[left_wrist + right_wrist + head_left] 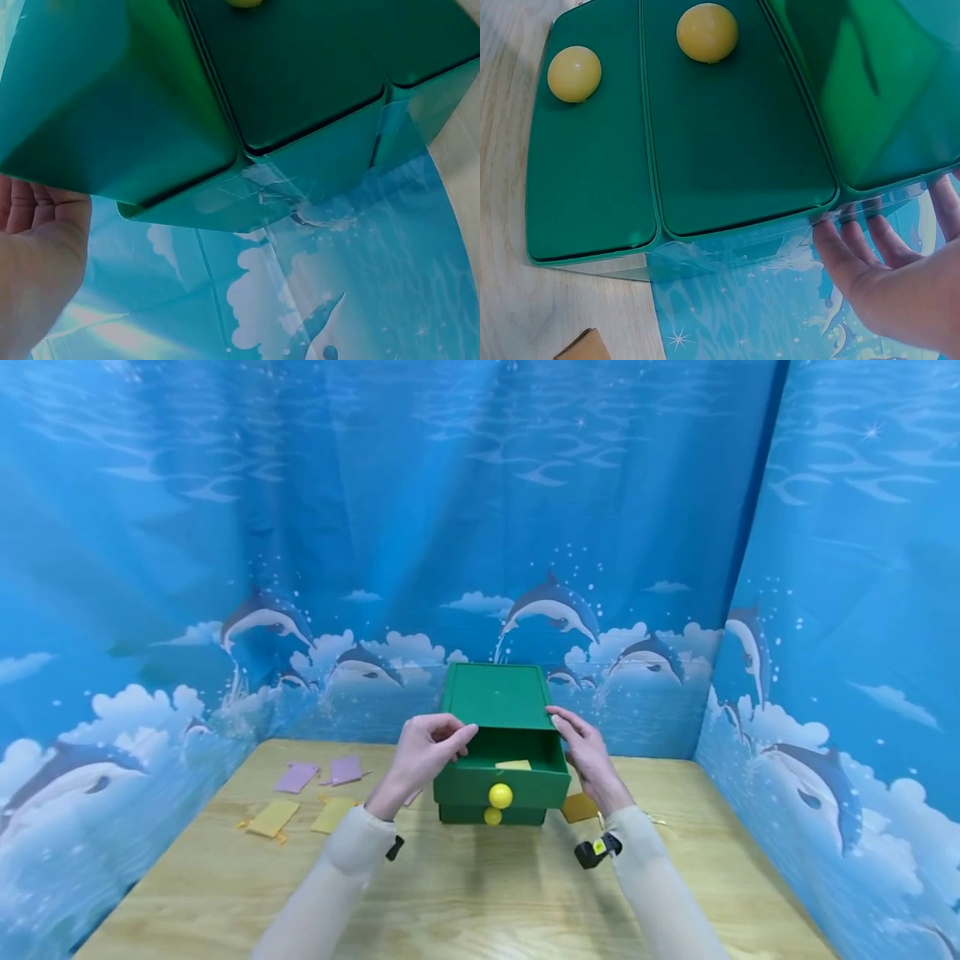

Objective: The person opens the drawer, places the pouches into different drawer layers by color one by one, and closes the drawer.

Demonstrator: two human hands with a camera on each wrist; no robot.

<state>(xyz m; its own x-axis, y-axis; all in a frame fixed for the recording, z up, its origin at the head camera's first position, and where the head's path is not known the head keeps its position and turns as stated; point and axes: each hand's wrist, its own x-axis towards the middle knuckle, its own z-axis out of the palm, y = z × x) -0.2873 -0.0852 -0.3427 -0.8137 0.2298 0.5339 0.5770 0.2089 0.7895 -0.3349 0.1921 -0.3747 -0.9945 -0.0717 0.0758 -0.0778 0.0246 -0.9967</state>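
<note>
A green drawer unit (497,693) stands mid-table. Its top drawer (465,785), with a round yellow knob (500,795), is pulled out and holds a flat pale-yellow piece (513,765). My left hand (429,747) is at the drawer's left side near the unit's front corner, fingers bent; whether they pinch the edge is unclear, as the drawer covers the fingertips in the left wrist view. With fairly straight fingers, my right hand (588,756) touches the unit's right side, shown in the right wrist view against the clear tape (780,247). Two lower knobs (574,73) show there.
Left of the unit lie purple pouches (297,777) and yellow pouches (273,818) with thin cords. A brown-orange flat pouch (580,807) lies right of it. A dolphin-print curtain (375,568) stands behind the wooden table (480,893).
</note>
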